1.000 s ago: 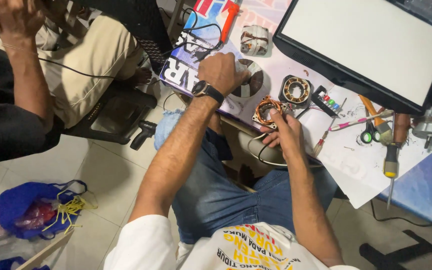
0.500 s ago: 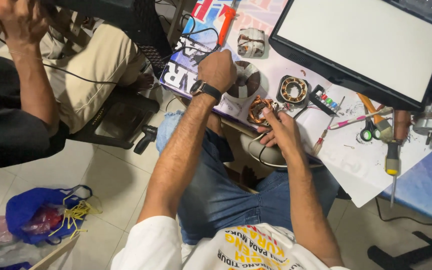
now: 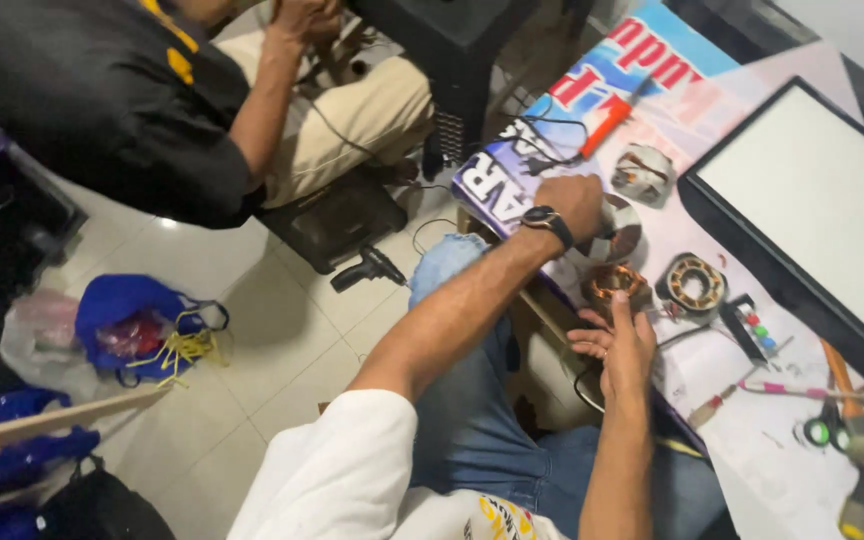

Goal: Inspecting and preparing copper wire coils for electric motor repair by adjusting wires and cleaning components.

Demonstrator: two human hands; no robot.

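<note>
On the table in front of you lies a printed banner sheet [image 3: 512, 180], glossy, with blue, white and pink fields and big red and white lettering; it runs from the near edge up towards the far corner. To your right a flat panel screen [image 3: 822, 210] lies on the table, a large rectangle with a black frame and a blank, pale grey face, tilted diagonally across the banner.

A small repair workshop. Copper-wound motor stators [image 3: 694, 284] and screwdrivers [image 3: 857, 440] lie on the desk [image 3: 802, 470] at right. A power drill [image 3: 370, 268] rests on the tiled floor [image 3: 252, 330].
</note>
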